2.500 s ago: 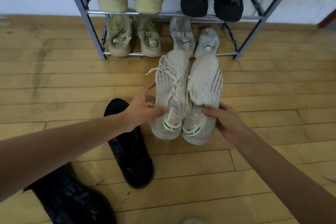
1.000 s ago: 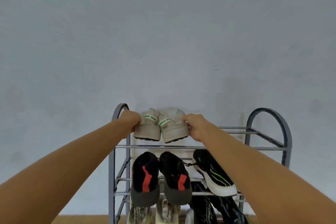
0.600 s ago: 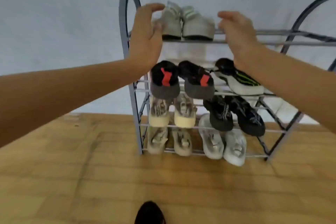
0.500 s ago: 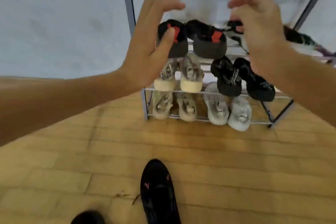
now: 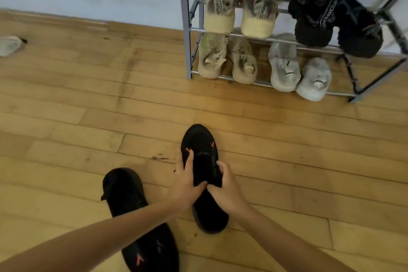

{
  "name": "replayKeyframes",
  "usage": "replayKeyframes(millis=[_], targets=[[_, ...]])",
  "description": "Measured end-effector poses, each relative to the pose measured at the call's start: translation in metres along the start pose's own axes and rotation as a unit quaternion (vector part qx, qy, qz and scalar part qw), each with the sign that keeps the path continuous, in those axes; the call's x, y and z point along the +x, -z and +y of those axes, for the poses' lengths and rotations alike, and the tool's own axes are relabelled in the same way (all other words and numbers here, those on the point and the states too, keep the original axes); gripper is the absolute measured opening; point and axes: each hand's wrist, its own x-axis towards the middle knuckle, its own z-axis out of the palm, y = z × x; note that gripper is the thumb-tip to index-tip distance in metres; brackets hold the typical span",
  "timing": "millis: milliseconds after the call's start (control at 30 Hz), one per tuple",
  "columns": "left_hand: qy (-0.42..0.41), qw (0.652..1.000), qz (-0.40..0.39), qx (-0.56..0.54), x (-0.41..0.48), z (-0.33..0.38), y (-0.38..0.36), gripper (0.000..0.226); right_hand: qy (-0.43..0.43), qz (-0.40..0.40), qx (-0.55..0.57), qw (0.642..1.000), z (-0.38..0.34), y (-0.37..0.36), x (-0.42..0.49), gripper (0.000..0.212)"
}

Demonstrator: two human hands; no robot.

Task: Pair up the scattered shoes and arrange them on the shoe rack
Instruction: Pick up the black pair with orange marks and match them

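Shoe in hand: black knit low-top sneaker with small orange-red marks [image 5: 199,146], lying on the pale wooden plank floor [image 5: 66,117] in front of the grey metal tube shoe rack [image 5: 183,18], toe pointing toward the rack
Its mate: second black sneaker with the same orange-red marks [image 5: 132,210], on the floor just to the left and nearer the person, apart from the first
How it should handle: likely light; the upper looks soft and should fold under a pinch, while the sole looks stiffer, so it should not be slippery or fragile
Where to hold: the collar and tongue area gives a soft edge to pinch; the sides near the heel would keep it level
Left hand [image 5: 187,185]: fingers spread moderately along the shoe's left side and over its middle, thumb meeting the opening
Right hand [image 5: 227,190]: fingers curled narrow, pinching the upper at the opening, touching the left thumb
Lift: cannot tell whether the sole has left the floor
Rack: the two visible lower shelves already carry paired beige, grey and black shoes
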Motion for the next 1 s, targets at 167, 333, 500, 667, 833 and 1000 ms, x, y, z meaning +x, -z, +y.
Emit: replayKeyframes(millis=[167, 333, 500, 667, 833, 1000], targets=[[0.016, 0.988, -0.020, -0.149, -0.001, -0.008, 0.012, 0.092, -0.043, -0.025, 0.072, 0.996, 0.001, 0.005, -0.001, 0.067], [0.086, 0.905, 0.020, -0.416, 0.009, 0.012, 0.032, 0.086, -0.137, -0.052, 0.179, 0.973, -0.003, 0.008, 0.002, 0.069], [0.055, 0.941, 0.009, -0.333, 0.007, 0.037, 0.055, 0.088, -0.148, -0.077, 0.324, 0.931, -0.016, 0.018, 0.008, 0.054], [0.076, 0.969, -0.093, -0.216, 0.015, 0.038, 0.098, 0.050, -0.041, -0.074, 0.282, 0.956, -0.037, 0.018, 0.016, 0.062], [0.072, 0.962, -0.054, -0.258, 0.012, 0.001, 0.147, 0.057, 0.014, -0.130, 0.214, 0.968, -0.055, -0.007, 0.007, 0.033], [0.087, 0.949, -0.047, -0.298, -0.007, -0.034, 0.184, 0.060, 0.137, -0.208, -0.150, 0.957, -0.021, -0.051, -0.026, 0.030]])
